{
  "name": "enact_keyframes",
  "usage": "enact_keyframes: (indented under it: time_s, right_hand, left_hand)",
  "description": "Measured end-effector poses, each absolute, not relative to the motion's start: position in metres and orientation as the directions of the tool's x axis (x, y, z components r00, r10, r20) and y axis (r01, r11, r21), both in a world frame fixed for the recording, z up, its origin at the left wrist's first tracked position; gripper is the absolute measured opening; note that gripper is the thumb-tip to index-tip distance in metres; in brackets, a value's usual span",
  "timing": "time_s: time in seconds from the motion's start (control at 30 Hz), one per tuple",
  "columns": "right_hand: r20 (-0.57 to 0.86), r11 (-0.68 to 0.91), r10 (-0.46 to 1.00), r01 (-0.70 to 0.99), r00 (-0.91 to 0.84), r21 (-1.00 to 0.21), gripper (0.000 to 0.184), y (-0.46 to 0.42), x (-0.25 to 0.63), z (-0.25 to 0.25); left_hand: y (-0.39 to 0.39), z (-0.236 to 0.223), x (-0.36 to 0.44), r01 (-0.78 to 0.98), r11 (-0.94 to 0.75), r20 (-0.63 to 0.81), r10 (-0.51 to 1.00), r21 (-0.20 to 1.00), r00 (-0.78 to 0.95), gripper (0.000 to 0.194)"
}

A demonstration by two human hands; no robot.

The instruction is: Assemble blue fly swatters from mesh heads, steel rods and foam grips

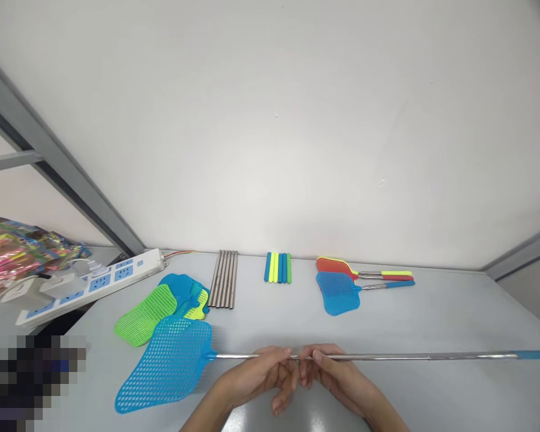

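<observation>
A blue fly swatter (166, 366) lies across the front, its telescopic metal rod drawn out long and its blue grip at the far right. My left hand (263, 378) pinches the rod left of the middle, its lower fingers loosely curled. Close beside it, my right hand (330, 369) has thumb and fingers closed on the same rod. Behind the large blue mesh head are a loose green swatter head (146, 315), blue heads (180, 287) and a yellow head (198, 307). Several metal rods (224, 279) lie side by side, with coloured grip sleeves (278, 267) to their right.
At the back right, a blue swatter (339, 293) lies by red (330, 264) and yellow ones, rods short. A white power strip (146, 262) with plugs runs along the left table edge. Shiny plastic packets (22, 249) are beyond it. A white wall (279, 132) closes the back.
</observation>
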State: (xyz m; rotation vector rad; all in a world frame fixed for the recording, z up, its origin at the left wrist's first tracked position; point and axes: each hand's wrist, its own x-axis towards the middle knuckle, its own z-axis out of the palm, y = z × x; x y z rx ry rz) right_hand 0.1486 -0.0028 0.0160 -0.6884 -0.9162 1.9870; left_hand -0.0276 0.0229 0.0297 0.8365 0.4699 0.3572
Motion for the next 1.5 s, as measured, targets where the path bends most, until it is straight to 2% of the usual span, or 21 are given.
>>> enact_keyframes:
  time_s: [0.27, 0.47, 0.67, 0.87, 1.03, 1.17, 1.5]
  right_hand:
    - [-0.122, -0.388, 0.852, -0.457, -0.508, -0.801, 0.025, -0.003, 0.146, 0.015]
    - [-0.116, -0.383, 0.848, -0.445, -0.518, -0.810, 0.027, -0.004, 0.143, 0.015]
    - [-0.089, -0.374, 0.844, -0.461, -0.529, -0.805, 0.026, -0.001, 0.141, 0.014]
    - [-0.103, -0.389, 0.824, -0.424, -0.557, -0.818, 0.029, 0.007, 0.136, 0.016]
    - [-0.080, -0.351, 0.834, -0.414, -0.546, -0.840, 0.029, 0.015, 0.129, 0.018]
    - [-0.085, -0.330, 0.860, -0.420, -0.504, -0.846, 0.027, 0.016, 0.125, 0.019]
    - [-0.100, -0.356, 0.861, -0.450, -0.498, -0.819, 0.025, 0.018, 0.132, 0.023]
  left_hand:
    - [0.021, 0.026, -0.026, -0.135, 0.635, -0.260, 0.488, 0.761, 0.833, 0.046]
    - [0.021, 0.023, -0.025, -0.085, 0.633, -0.285, 0.459, 0.769, 0.842, 0.049]
    - [0.020, 0.030, -0.025, -0.123, 0.620, -0.274, 0.505, 0.775, 0.818, 0.046]
    - [0.024, 0.041, -0.028, -0.067, 0.641, -0.335, 0.483, 0.765, 0.809, 0.045]
    - [0.028, 0.039, -0.031, -0.126, 0.639, -0.323, 0.538, 0.759, 0.779, 0.044]
    - [0.031, 0.036, -0.033, -0.146, 0.614, -0.326, 0.588, 0.776, 0.740, 0.052]
    - [0.034, 0.032, -0.036, -0.041, 0.544, -0.420, 0.690, 0.838, 0.590, 0.058]
